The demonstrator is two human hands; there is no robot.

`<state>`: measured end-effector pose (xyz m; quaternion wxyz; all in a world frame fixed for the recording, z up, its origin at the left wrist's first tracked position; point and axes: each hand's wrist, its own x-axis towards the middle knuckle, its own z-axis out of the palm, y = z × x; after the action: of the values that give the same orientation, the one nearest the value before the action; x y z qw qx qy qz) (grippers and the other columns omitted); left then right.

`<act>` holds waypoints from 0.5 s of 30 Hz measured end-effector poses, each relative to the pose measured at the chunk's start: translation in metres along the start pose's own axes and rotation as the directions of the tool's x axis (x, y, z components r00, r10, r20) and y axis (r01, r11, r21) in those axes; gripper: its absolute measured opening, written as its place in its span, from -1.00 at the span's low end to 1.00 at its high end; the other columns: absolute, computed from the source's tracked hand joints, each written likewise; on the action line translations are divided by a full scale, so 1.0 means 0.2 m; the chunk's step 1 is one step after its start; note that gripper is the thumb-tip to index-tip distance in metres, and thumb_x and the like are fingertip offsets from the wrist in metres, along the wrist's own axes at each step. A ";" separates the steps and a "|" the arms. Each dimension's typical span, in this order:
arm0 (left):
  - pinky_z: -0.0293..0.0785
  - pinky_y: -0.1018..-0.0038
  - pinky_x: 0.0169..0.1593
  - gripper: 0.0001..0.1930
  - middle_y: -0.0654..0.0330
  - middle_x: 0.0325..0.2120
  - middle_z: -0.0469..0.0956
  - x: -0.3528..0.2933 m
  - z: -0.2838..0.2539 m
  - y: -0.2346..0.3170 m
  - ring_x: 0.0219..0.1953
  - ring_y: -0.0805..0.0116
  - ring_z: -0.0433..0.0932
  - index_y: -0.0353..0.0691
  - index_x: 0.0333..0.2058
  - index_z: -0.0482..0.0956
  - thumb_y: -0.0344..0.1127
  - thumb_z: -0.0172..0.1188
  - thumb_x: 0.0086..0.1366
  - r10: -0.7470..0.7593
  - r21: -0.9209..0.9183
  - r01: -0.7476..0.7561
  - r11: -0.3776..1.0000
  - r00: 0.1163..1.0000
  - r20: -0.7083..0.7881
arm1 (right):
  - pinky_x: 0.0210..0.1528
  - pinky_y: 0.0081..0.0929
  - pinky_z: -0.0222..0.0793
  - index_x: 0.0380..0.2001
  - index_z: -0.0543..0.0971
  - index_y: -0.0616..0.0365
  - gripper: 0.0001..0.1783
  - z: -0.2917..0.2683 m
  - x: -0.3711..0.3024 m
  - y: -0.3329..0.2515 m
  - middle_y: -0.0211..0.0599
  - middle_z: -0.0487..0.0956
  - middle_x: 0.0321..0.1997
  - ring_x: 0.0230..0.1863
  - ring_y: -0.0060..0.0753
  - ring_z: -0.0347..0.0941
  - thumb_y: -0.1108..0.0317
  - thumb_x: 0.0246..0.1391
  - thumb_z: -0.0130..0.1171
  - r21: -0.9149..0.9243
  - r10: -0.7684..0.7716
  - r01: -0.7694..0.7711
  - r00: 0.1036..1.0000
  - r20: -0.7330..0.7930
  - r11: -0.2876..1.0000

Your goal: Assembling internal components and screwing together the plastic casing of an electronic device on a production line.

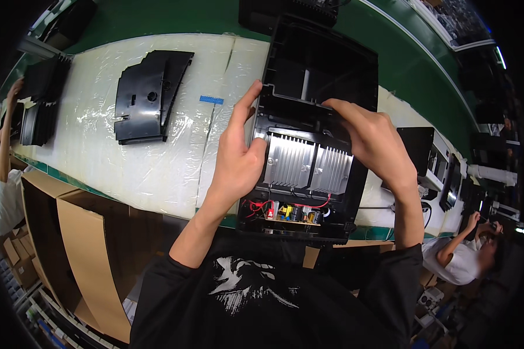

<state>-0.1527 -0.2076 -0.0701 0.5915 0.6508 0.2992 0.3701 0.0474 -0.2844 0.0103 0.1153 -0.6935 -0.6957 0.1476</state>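
We look down on a long black case (335, 70), open on top, which lies directly before the person on a white sheet-covered table (93, 81), its near end overhanging the table's edge. Its long axis runs away from the body, tipping slightly rightward at the far end, and a black crosspiece (298, 100) spans it from side to side, roughly square to that axis. The left hand (239, 154) grasps the left wall, thumb bent over the inner side and index finger stretched forward to the crosspiece's left end. The right hand (378, 142) arches over the right wall from outside, an index fingertip resting on the crosspiece right of its middle; its other fingers are mostly hidden, so we cannot tell whether they pinch anything. Neither hand is the nearer: both touch the case, and the crosspiece lies between them. On the body's side of it we note two ribbed silver blocks (288, 163), set side by side, then a small circuit board (294, 215) with red wires (253, 207). Well apart, to the left, lies a loose black panel (142, 96); a blue strip (211, 99) sits between panel and case.
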 end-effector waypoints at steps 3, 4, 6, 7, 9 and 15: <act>-0.01 0.32 0.30 -0.30 -0.07 0.20 0.19 0.00 0.00 0.01 0.26 0.03 0.15 -0.35 0.20 0.13 -0.63 -0.19 -0.04 -0.006 -0.011 0.006 1.000 1.000 0.008 | -0.24 -0.30 0.42 -0.04 0.44 0.19 -0.57 0.13 -0.01 0.11 0.00 0.56 -0.27 -0.30 0.05 0.51 0.62 -0.06 0.02 0.038 -0.050 0.051 0.998 -0.035 0.998; 0.00 0.32 0.30 -0.30 -0.07 0.20 0.20 0.00 0.01 0.01 0.26 0.04 0.15 -0.35 0.20 0.13 -0.63 -0.19 -0.04 -0.016 -0.010 0.015 1.000 1.000 -0.001 | -0.24 -0.30 0.42 -0.04 0.44 0.19 -0.57 0.13 0.00 0.12 0.00 0.56 -0.27 -0.30 0.05 0.51 0.62 -0.06 0.02 0.039 -0.047 0.048 0.998 -0.036 0.998; 0.01 0.33 0.29 -0.30 -0.06 0.19 0.20 0.00 0.01 0.00 0.25 0.05 0.17 -0.35 0.20 0.13 -0.63 -0.19 -0.04 0.004 0.001 -0.004 1.000 1.000 0.002 | -0.27 -0.33 0.42 -0.09 0.49 0.23 -0.61 0.11 0.03 0.13 0.04 0.56 -0.33 -0.32 0.04 0.51 0.62 -0.07 0.03 0.241 0.005 -0.030 0.994 0.105 0.970; 0.02 0.34 0.29 -0.31 -0.06 0.19 0.21 0.01 0.01 0.00 0.24 0.06 0.18 -0.35 0.20 0.13 -0.63 -0.19 -0.04 0.026 0.011 -0.026 1.000 1.000 0.008 | -0.27 -0.33 0.42 -0.09 0.49 0.23 -0.61 0.11 0.05 0.14 0.04 0.56 -0.33 -0.32 0.04 0.51 0.62 -0.07 0.03 0.243 0.012 -0.035 0.995 0.096 0.969; 0.03 0.35 0.28 -0.31 -0.06 0.18 0.22 0.01 0.01 0.00 0.23 0.07 0.20 -0.35 0.20 0.13 -0.63 -0.19 -0.04 0.016 0.002 -0.016 1.000 1.000 0.015 | -0.28 -0.33 0.41 -0.13 0.52 0.24 -0.62 0.09 0.06 0.13 0.07 0.55 -0.37 -0.36 0.04 0.51 0.64 -0.09 0.01 0.261 0.056 -0.105 0.981 0.188 0.960; 0.05 0.37 0.27 -0.31 -0.04 0.17 0.22 0.00 0.01 0.01 0.22 0.11 0.21 -0.37 0.20 0.14 -0.63 -0.19 -0.05 -0.022 -0.094 0.020 0.995 1.000 -0.017 | -0.23 -0.35 0.38 -0.04 0.48 0.21 -0.57 0.09 0.05 0.10 0.11 0.55 -0.36 -0.33 -0.03 0.52 0.56 -0.06 -0.02 0.203 0.081 -0.127 0.972 0.221 0.971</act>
<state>-0.1503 -0.2092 -0.0690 0.6225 0.6158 0.2936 0.3835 0.0596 -0.2763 -0.0141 0.1076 -0.6930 -0.6463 0.3008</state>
